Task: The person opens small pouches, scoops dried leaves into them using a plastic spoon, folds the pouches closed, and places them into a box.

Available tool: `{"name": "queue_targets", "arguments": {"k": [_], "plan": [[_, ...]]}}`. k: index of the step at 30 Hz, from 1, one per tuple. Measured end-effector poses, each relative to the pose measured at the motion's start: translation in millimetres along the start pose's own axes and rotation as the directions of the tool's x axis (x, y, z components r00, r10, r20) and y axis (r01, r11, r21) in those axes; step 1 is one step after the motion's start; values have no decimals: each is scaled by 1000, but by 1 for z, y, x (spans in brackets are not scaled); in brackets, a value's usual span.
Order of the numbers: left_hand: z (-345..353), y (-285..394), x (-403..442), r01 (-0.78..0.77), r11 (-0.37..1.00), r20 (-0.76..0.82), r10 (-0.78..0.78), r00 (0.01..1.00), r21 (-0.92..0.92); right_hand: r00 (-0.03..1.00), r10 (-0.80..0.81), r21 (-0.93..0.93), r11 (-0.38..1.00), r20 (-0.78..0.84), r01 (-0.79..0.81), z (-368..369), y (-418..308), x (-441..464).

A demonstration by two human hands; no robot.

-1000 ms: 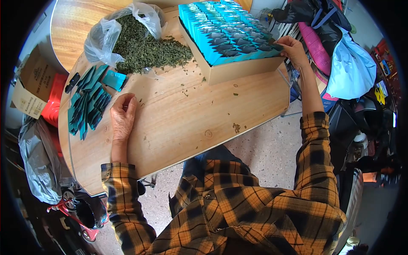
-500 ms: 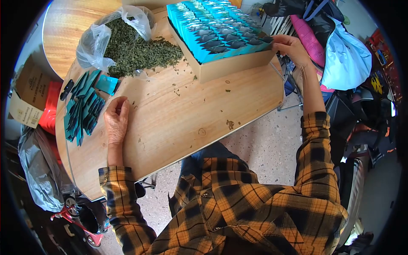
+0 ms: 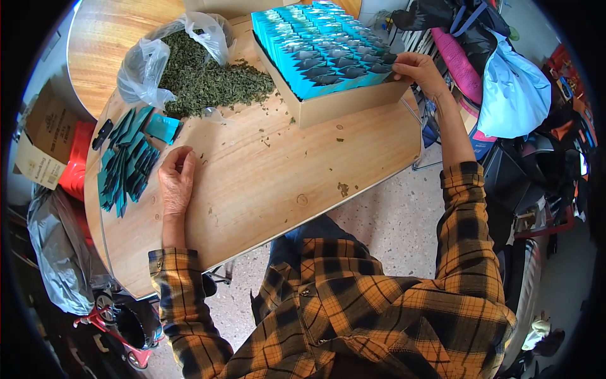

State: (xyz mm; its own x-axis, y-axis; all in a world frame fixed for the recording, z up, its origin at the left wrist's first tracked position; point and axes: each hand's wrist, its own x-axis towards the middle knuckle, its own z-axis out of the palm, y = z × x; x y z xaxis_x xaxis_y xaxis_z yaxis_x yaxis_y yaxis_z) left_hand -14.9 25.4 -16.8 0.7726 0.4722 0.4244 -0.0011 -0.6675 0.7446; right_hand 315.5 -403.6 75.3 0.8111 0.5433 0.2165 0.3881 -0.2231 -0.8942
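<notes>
My right hand (image 3: 418,71) is at the right end of a cardboard box (image 3: 347,106), its thumb and fingers pinched on a teal packet at the edge of the rows. Many upright teal packets (image 3: 322,47) fill the box. My left hand (image 3: 177,179) rests on the wooden table (image 3: 252,189) with its fingers curled together; nothing shows in it. Beside it lie a pile of flat teal packets (image 3: 128,165) and a single teal packet (image 3: 163,128). Dried green leaves (image 3: 202,82) spill from a clear plastic bag (image 3: 144,69) behind them.
A small black object (image 3: 102,134) lies at the table's left edge. Leaf crumbs (image 3: 343,189) dot the tabletop. To the left are an open carton (image 3: 44,148) and a grey plastic bag (image 3: 60,252). A light blue bag (image 3: 514,88) hangs at the right.
The view has shifted slightly. My right hand has moved a little to the left along the packets at the box's right end. My left hand has stayed near the flat packets.
</notes>
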Motion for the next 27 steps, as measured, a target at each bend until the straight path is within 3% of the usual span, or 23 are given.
{"name": "queue_targets", "arguments": {"k": [20, 27], "plan": [[0, 3, -1, 41, 999, 27, -40, 999, -17, 999, 19, 44, 999, -26, -18, -12, 8, -2], [1, 1, 0, -34, 999, -14, 35, 999, 18, 999, 38, 17, 999, -26, -38, -9, 6, 0]]}}
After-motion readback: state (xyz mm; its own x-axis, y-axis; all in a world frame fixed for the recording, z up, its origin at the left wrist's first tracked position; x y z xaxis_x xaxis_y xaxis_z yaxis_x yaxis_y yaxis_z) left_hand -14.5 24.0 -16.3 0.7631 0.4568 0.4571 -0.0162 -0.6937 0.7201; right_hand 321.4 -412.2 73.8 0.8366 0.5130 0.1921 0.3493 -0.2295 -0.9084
